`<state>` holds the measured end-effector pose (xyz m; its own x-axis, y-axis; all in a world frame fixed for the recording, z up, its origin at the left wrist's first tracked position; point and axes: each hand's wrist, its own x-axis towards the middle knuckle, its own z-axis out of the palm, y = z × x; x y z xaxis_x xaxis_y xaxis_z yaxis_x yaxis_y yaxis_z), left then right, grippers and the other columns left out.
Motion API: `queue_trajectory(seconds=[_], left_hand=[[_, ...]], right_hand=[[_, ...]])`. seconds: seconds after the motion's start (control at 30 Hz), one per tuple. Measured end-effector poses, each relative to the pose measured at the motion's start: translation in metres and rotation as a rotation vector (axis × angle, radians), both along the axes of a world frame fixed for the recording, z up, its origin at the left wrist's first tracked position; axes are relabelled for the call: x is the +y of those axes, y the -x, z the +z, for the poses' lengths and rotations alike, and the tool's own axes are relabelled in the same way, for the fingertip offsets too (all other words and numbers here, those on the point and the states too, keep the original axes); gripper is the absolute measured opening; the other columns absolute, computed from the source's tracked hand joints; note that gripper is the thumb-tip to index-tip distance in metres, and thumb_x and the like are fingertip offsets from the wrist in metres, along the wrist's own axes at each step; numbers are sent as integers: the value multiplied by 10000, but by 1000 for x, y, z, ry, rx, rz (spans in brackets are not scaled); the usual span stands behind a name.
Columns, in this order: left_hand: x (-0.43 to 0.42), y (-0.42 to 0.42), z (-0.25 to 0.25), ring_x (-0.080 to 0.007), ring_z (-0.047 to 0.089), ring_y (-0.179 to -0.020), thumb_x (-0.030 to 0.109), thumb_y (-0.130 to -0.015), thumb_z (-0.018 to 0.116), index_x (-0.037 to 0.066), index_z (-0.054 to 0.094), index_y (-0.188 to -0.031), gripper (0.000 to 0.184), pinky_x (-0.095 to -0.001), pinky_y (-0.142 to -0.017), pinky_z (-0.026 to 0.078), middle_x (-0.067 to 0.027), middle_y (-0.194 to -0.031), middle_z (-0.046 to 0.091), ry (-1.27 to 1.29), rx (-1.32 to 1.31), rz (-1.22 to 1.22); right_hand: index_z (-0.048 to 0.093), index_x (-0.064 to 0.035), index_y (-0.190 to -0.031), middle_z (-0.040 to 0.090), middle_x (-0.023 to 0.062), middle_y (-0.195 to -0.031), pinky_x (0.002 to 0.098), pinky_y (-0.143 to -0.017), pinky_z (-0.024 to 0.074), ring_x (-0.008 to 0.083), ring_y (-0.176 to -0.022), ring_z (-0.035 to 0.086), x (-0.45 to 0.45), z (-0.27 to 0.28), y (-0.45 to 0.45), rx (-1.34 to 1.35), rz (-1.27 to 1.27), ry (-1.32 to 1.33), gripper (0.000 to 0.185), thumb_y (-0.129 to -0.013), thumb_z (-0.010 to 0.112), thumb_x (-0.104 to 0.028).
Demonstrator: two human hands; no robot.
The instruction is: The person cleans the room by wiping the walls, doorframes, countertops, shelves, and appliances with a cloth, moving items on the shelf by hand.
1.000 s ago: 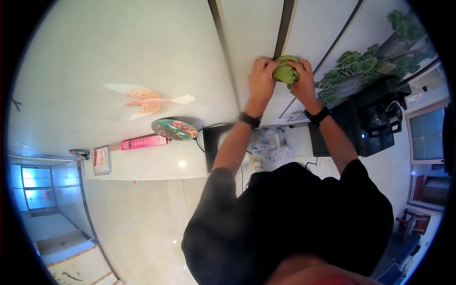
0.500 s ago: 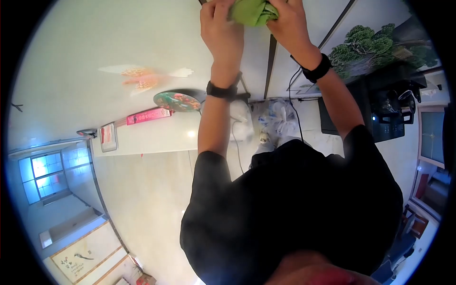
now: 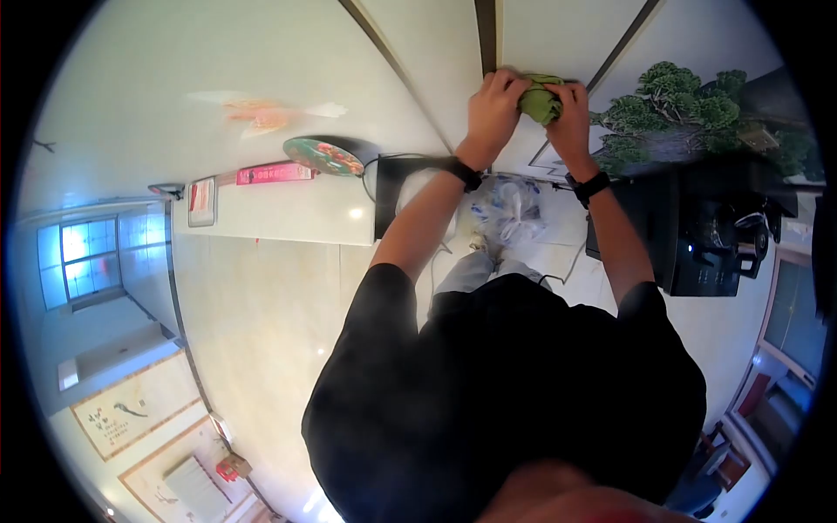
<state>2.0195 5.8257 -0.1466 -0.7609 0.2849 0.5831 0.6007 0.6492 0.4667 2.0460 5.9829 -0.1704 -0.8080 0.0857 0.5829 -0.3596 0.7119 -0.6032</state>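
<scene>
A crumpled green cloth (image 3: 540,99) is bunched between my two hands, up against the white wall panel with dark strips. My left hand (image 3: 494,109) grips the cloth's left side, its fingers near the lower end of a dark vertical strip (image 3: 486,35). On the cloth's right side, the fingers of my right hand (image 3: 568,122) are closed on it. Both arms are stretched out in front of me, with a black band on each wrist.
A white ledge (image 3: 288,209) at the left holds a round patterned plate (image 3: 323,157), a pink box (image 3: 275,173) and a tray (image 3: 202,202). Plastic bags (image 3: 510,212) lie near my feet. A black cabinet (image 3: 632,231) with an appliance stands at the right.
Both hands first rose with the cloth to the top of the view, and now they are lower again against the panel. The camera view has shifted too.
</scene>
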Motion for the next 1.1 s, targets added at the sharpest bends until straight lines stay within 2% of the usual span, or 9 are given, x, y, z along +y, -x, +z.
queue_trajectory(seconds=[0.07, 0.23, 0.33, 0.47, 0.8, 0.93, 1.1], left_hand=[[1, 0, 8, -262, 602, -994, -21, -694, 658, 143, 671, -1059, 401, -369, -781, 529, -40, -1021, 624, 24, 17, -9], [-6, 0, 51, -246, 608, -953, -23, -666, 688, 162, 662, -1072, 446, -354, -728, 539, -20, -1014, 619, -37, 148, -35], [-19, 7, 78, -247, 615, -920, -42, -632, 710, 179, 666, -1072, 495, -353, -692, 541, -15, -1000, 621, -110, 283, -37], [-62, 15, 89, -248, 614, -925, -39, -619, 721, 170, 665, -1076, 505, -353, -699, 538, -10, -1000, 624, -129, 298, 7], [-255, 48, 26, -271, 614, -927, -20, -637, 732, 158, 664, -1066, 469, -371, -728, 528, -31, -993, 621, -186, 206, -23], [-355, 49, -25, -287, 615, -938, 25, -685, 713, 152, 665, -1074, 412, -391, -750, 525, -54, -1002, 620, -154, 33, -20], [-483, 20, -112, -311, 607, -968, 62, -721, 697, 134, 637, -1136, 425, -396, -787, 514, -97, -1040, 608, -87, -201, -7]], right_hand=[[627, -95, -1095, 519, 120, -1051, 414, -813, 481, 358, -993, 548, 6, 8, -1, -13, 40, 22, 477, -658, 689, 85], [652, -111, -1117, 533, 115, -1053, 400, -833, 477, 337, -1007, 551, 1, 42, 5, 194, -19, -29, 503, -657, 702, 85], [667, -112, -1112, 534, 114, -1051, 384, -849, 472, 321, -991, 551, -18, 78, 12, 283, -11, 26, 501, -654, 711, 85], [667, -118, -1116, 531, 113, -1048, 378, -851, 472, 316, -993, 542, -65, 92, 23, 273, 1, 45, 516, -647, 718, 91], [652, -132, -1109, 536, 110, -1055, 394, -861, 468, 325, -1037, 522, -256, 39, 50, 181, -66, -80, 494, -661, 712, 67], [639, -156, -1108, 556, 108, -1062, 410, -830, 501, 334, -1031, 553, -353, -6, 51, -50, -107, -136, 455, -694, 682, 27], [626, -178, -1157, 532, 96, -1078, 404, -804, 510, 324, -1046, 539, -477, -69, 14, -263, 1, -142, 532, -681, 643, 61]])
